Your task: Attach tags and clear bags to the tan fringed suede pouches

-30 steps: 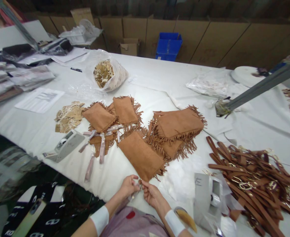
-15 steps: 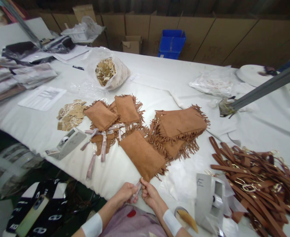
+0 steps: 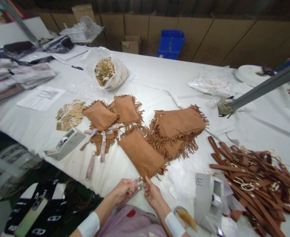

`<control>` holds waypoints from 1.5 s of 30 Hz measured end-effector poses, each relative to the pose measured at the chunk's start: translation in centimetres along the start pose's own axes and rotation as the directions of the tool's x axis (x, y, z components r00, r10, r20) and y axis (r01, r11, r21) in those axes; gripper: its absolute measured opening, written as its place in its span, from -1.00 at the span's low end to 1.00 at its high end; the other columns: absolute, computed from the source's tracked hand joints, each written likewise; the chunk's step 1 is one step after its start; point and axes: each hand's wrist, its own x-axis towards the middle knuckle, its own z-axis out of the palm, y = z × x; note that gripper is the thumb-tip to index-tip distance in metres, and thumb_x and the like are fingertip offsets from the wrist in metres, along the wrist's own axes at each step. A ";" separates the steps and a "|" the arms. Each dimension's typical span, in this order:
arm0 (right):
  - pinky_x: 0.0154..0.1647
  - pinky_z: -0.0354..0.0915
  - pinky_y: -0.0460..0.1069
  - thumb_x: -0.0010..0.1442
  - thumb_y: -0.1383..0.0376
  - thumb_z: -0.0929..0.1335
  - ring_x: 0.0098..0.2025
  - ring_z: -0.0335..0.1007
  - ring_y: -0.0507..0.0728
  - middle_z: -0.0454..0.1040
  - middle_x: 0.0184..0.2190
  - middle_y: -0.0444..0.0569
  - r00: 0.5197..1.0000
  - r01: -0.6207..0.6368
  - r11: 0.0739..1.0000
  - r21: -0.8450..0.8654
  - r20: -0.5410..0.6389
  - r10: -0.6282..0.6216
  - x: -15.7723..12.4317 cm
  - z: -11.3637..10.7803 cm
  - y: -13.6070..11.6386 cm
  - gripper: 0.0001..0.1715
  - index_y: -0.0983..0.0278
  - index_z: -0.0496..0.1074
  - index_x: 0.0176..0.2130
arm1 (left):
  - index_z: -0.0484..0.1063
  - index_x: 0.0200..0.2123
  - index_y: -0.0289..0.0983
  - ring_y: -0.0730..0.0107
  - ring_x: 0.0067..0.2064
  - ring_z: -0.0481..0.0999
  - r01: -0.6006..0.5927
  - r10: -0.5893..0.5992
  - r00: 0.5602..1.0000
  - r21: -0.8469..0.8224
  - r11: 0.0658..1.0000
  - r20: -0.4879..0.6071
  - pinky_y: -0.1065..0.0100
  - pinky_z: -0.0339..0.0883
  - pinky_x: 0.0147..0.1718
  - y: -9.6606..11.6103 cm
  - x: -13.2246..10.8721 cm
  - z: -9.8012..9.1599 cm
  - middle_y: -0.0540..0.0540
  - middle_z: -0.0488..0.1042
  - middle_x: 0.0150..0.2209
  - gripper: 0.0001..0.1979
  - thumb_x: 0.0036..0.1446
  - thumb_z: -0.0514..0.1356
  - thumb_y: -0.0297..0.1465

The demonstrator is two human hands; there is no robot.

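Observation:
My left hand (image 3: 122, 191) is closed around a wrist strap (image 3: 136, 186) wrapped in clear plastic, its metal clasp poking out toward the right. My right hand (image 3: 153, 193) pinches the near corner of a brown fringed pouch (image 3: 143, 154), which lies flat on the table. The clasp sits between my hands, right by that corner; whether it is hooked on cannot be made out. Left of this pouch, more fringed pouches (image 3: 100, 115) lie with wrapped wrist straps (image 3: 103, 146) on them. A stack of fringed pouches (image 3: 181, 121) lies to the right.
Brown straps with metal hooks (image 3: 253, 184) are heaped at right. Tape dispensers stand at right (image 3: 205, 200) and left (image 3: 71, 143). Stringed tags lie in a pile (image 3: 70, 115) and in a plastic bag (image 3: 119, 74). A grey pole (image 3: 263, 89) slants over the right side. Tape roll (image 3: 184, 219) lies near me.
My left hand has drawn slightly left, and more of the wrapped strap and its clasp now shows. The right hand has shifted slightly right, its fingers at the pouch's corner.

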 end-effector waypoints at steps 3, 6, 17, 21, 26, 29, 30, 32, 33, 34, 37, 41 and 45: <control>-0.74 0.12 -0.22 0.01 0.06 0.46 -0.70 0.26 -0.10 0.44 -0.62 -0.12 1.000 -0.010 0.999 -0.032 -0.018 0.010 -0.6 0.1 0.1 -0.60 0.33 0.37 -0.48 | 0.45 -0.42 -0.34 0.58 -0.62 0.20 0.032 -0.031 0.999 -0.093 0.995 0.016 0.42 0.10 -0.54 0.7 -0.6 -0.1 0.05 0.33 -0.64 -0.61 -0.11 0.33 -0.10; -0.73 0.15 -0.20 -0.04 -0.01 0.46 -0.67 0.30 -0.07 0.45 -0.61 -0.10 0.999 -0.038 0.996 -0.076 -0.039 0.035 -1.1 -0.3 0.3 -0.56 0.30 0.36 -0.47 | 0.47 -0.37 -0.34 0.58 -0.60 0.21 0.081 -0.073 0.996 -0.212 0.974 0.046 0.43 0.13 -0.52 1.6 -1.5 0.0 0.05 0.34 -0.62 -0.65 -0.11 0.36 -0.18; -0.49 0.18 -0.14 -0.09 0.11 0.51 -0.51 0.35 -0.02 0.52 -0.49 -0.08 0.981 0.155 0.971 -0.181 0.145 -0.130 -1.2 0.3 0.2 -0.63 0.30 0.43 -0.37 | 0.44 -0.48 -0.34 0.59 -0.65 0.18 0.083 -0.095 0.992 0.129 0.988 0.088 0.45 -0.09 -0.59 0.5 -2.0 -0.9 0.05 0.39 -0.65 -0.50 -0.18 0.30 0.03; -0.37 0.16 -0.10 -0.10 0.07 0.49 -0.38 0.38 0.03 0.56 -0.37 -0.05 0.960 0.258 0.933 -0.252 0.176 -0.218 -0.8 0.1 0.0 -0.61 0.29 0.42 -0.38 | 0.41 -0.45 -0.32 0.52 -0.58 0.31 0.091 -0.111 0.988 0.183 0.979 0.105 0.45 -0.01 -0.56 -0.4 -1.3 -1.2 -0.02 0.48 -0.55 -0.36 -0.16 0.14 0.20; -0.21 0.14 -0.01 -0.16 0.03 0.50 -0.29 0.35 0.08 0.54 -0.30 -0.09 0.934 0.326 0.890 -0.319 0.256 -0.250 -0.5 -0.6 -0.4 -0.54 0.26 0.42 -0.33 | 0.42 -0.37 -0.32 0.50 -0.56 0.35 0.068 -0.075 0.996 0.137 0.988 0.043 0.45 0.04 -0.53 -0.3 -0.6 0.0 -0.04 0.50 -0.49 -0.31 -0.16 0.09 0.24; -0.22 0.13 0.00 -0.19 0.04 0.51 -0.30 0.32 0.07 0.52 -0.36 -0.12 0.928 0.341 0.872 -0.351 0.272 -0.254 -0.4 -0.8 -0.7 -0.52 0.26 0.43 -0.33 | 0.43 -0.32 -0.31 0.49 -0.55 0.37 0.065 -0.065 0.998 0.102 0.993 0.002 0.46 0.02 -0.55 0.3 -0.1 0.7 -0.05 0.52 -0.45 -0.29 -0.19 0.11 0.24; -0.23 0.13 -0.01 -0.19 0.04 0.51 -0.32 0.31 0.07 0.51 -0.38 -0.13 0.927 0.344 0.869 -0.356 0.273 -0.256 -0.4 -0.8 -0.9 -0.53 0.27 0.43 -0.34 | 0.44 -0.32 -0.31 0.49 -0.56 0.36 0.066 -0.066 0.998 0.101 0.993 -0.002 0.46 0.00 -0.56 0.5 0.1 0.9 -0.05 0.52 -0.45 -0.30 -0.19 0.11 0.24; -0.26 0.13 -0.02 -0.19 0.04 0.51 -0.34 0.30 0.06 0.50 -0.41 -0.13 0.927 0.348 0.865 -0.362 0.272 -0.260 -0.3 -0.8 -1.0 -0.54 0.28 0.42 -0.36 | 0.46 -0.37 -0.32 0.51 -0.61 0.31 0.064 -0.064 0.998 0.114 0.991 -0.007 0.46 -0.05 -0.60 0.8 0.4 1.1 -0.05 0.50 -0.51 -0.33 -0.18 0.13 0.22; -0.28 0.13 -0.03 -0.19 0.05 0.51 -0.35 0.30 0.06 0.50 -0.42 -0.13 0.927 0.350 0.863 -0.365 0.269 -0.262 -0.2 -0.9 -1.1 -0.55 0.28 0.42 -0.37 | 0.46 -0.43 -0.34 0.53 -0.64 0.26 0.061 -0.060 0.998 0.117 0.991 -0.014 0.45 -0.07 -0.61 0.9 0.6 1.1 -0.03 0.47 -0.57 -0.35 -0.18 0.15 0.19; -0.29 0.12 -0.04 -0.18 0.05 0.51 -0.36 0.29 0.05 0.50 -0.41 -0.13 0.927 0.352 0.861 -0.367 0.266 -0.265 -0.2 -0.9 -1.1 -0.55 0.27 0.43 -0.36 | 0.46 -0.49 -0.35 0.54 -0.67 0.22 0.057 -0.054 0.998 0.112 0.992 -0.025 0.44 -0.08 -0.62 1.0 0.7 1.1 -0.02 0.43 -0.62 -0.39 -0.18 0.18 0.16; -0.32 0.12 -0.06 -0.17 0.07 0.51 -0.36 0.30 0.04 0.52 -0.36 -0.11 0.929 0.350 0.859 -0.374 0.258 -0.266 -0.1 -1.2 -1.2 -0.55 0.27 0.44 -0.32 | 0.43 -0.58 -0.34 0.55 -0.66 0.20 0.037 -0.031 0.996 0.067 0.997 -0.084 0.44 -0.04 -0.61 1.0 1.2 0.8 0.03 0.37 -0.68 -0.53 -0.28 0.33 0.00; -0.32 0.15 -0.06 -0.16 0.04 0.50 -0.36 0.32 0.04 0.52 -0.36 -0.08 0.934 0.338 0.860 -0.381 0.246 -0.258 0.1 -1.7 -1.0 -0.52 0.28 0.43 -0.31 | 0.41 -0.55 -0.31 0.50 -0.60 0.29 0.065 -0.064 0.989 0.004 0.998 -0.130 0.45 0.06 -0.55 0.1 1.2 0.8 0.05 0.39 -0.65 -0.59 -0.44 0.42 -0.18; -0.33 0.17 -0.06 -0.17 0.03 0.50 -0.35 0.35 0.06 0.52 -0.37 -0.08 0.937 0.332 0.862 -0.384 0.239 -0.255 0.5 -1.9 -0.7 -0.52 0.27 0.41 -0.33 | 0.36 -0.53 -0.28 0.42 -0.57 0.37 0.106 -0.113 0.983 -0.055 0.993 -0.148 0.40 0.16 -0.52 -1.3 0.8 1.4 0.02 0.43 -0.61 -0.58 -0.39 0.38 -0.12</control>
